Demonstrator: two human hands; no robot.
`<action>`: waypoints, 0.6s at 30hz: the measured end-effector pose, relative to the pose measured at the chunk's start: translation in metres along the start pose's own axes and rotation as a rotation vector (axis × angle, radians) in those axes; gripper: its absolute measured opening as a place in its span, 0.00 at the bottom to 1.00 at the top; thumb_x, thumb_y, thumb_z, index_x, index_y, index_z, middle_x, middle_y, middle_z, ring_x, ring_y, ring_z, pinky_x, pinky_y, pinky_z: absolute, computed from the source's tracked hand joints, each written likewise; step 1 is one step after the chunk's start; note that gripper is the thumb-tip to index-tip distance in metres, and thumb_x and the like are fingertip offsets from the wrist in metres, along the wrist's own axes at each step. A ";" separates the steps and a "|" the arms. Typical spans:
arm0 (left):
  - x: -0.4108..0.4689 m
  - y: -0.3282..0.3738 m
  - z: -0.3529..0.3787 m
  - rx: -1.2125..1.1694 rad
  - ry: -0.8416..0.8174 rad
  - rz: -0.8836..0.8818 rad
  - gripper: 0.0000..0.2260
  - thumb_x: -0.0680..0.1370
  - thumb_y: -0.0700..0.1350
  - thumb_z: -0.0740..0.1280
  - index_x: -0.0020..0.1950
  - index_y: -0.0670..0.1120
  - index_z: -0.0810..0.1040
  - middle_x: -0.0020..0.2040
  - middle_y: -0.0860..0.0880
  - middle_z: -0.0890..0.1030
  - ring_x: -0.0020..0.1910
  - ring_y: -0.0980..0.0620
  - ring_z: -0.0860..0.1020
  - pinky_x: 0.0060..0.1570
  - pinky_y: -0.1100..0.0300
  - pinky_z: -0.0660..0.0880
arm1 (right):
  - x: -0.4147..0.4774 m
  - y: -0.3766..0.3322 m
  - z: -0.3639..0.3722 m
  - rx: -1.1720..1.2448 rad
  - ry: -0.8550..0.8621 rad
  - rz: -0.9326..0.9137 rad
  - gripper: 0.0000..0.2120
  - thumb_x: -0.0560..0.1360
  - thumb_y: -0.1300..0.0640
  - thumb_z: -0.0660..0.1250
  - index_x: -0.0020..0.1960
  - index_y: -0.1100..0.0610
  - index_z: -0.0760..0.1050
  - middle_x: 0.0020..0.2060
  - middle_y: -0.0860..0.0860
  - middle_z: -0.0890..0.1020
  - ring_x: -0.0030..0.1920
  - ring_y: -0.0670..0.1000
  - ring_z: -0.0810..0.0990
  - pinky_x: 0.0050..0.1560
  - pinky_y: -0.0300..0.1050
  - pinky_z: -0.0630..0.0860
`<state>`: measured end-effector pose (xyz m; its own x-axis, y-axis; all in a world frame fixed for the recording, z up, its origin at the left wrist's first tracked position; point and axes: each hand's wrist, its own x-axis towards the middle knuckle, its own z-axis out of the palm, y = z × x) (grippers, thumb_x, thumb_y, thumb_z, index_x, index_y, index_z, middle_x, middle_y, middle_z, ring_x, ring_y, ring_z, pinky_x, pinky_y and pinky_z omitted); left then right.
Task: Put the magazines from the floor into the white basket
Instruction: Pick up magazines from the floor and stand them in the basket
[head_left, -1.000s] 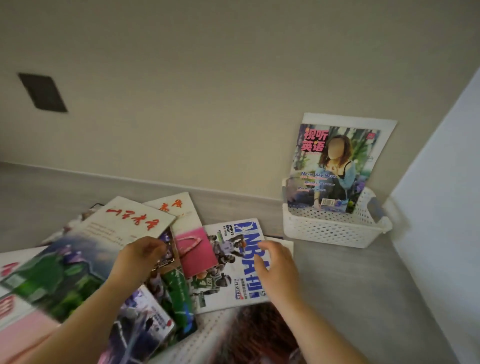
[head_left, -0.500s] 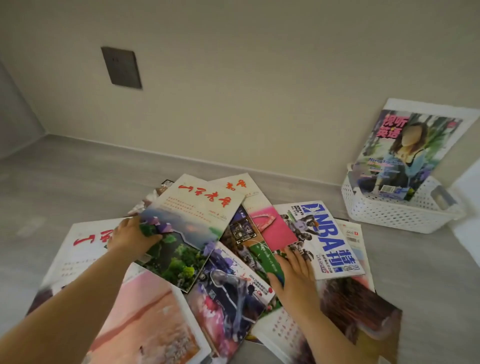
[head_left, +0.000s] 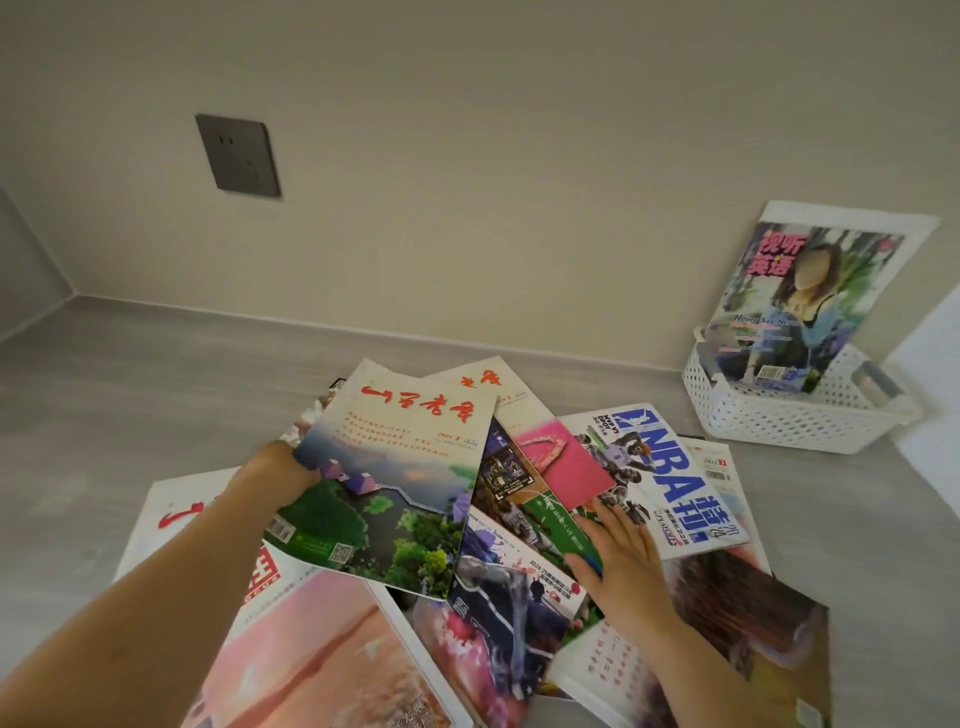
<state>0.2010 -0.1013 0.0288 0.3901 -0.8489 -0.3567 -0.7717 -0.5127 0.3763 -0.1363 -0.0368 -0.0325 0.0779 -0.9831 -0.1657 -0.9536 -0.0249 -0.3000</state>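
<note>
A cream-covered magazine with red brush lettering and a green landscape photo (head_left: 387, 478) is tilted up off the pile of loose magazines on the grey floor (head_left: 130, 374), its left edge pinched in the closed fingers of the left hand (head_left: 275, 480). The right hand (head_left: 621, 553) lies open and flat, holding nothing, pressing on a green-covered magazine (head_left: 558, 525) beside a white NBA magazine (head_left: 657, 475). Well apart to the right, the white perforated plastic basket (head_left: 779, 421) stands by the beige wall (head_left: 493, 156), with one purple-toned magazine (head_left: 810, 296) upright inside.

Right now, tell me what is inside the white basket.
One magazine stands in the white basket, leaning back on the wall, with a white sheet behind it. Something small shows at the right end. The basket's floor is hidden.
</note>
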 end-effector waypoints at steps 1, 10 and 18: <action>-0.001 0.000 -0.003 -0.045 0.040 0.030 0.15 0.76 0.42 0.62 0.58 0.34 0.71 0.57 0.35 0.77 0.54 0.39 0.75 0.53 0.51 0.71 | 0.000 -0.001 -0.001 0.016 -0.003 0.004 0.24 0.77 0.43 0.51 0.71 0.45 0.51 0.75 0.46 0.47 0.74 0.48 0.41 0.72 0.48 0.37; -0.057 0.031 -0.023 -0.426 0.261 0.368 0.08 0.76 0.40 0.60 0.54 0.43 0.69 0.44 0.44 0.74 0.39 0.44 0.71 0.37 0.55 0.66 | -0.001 -0.013 -0.038 0.659 0.109 0.098 0.23 0.75 0.51 0.60 0.68 0.52 0.60 0.69 0.50 0.67 0.67 0.49 0.65 0.65 0.46 0.62; -0.101 0.130 0.007 -0.879 0.151 0.585 0.12 0.75 0.37 0.61 0.39 0.53 0.69 0.32 0.49 0.73 0.30 0.52 0.69 0.23 0.73 0.69 | 0.012 0.012 -0.126 1.232 0.016 0.023 0.10 0.72 0.56 0.66 0.50 0.44 0.70 0.50 0.39 0.77 0.50 0.40 0.75 0.51 0.42 0.70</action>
<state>0.0577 -0.0812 0.1074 0.1809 -0.9693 0.1664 -0.2492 0.1185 0.9612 -0.1839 -0.0720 0.0805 0.0533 -0.9833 -0.1739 -0.0434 0.1716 -0.9842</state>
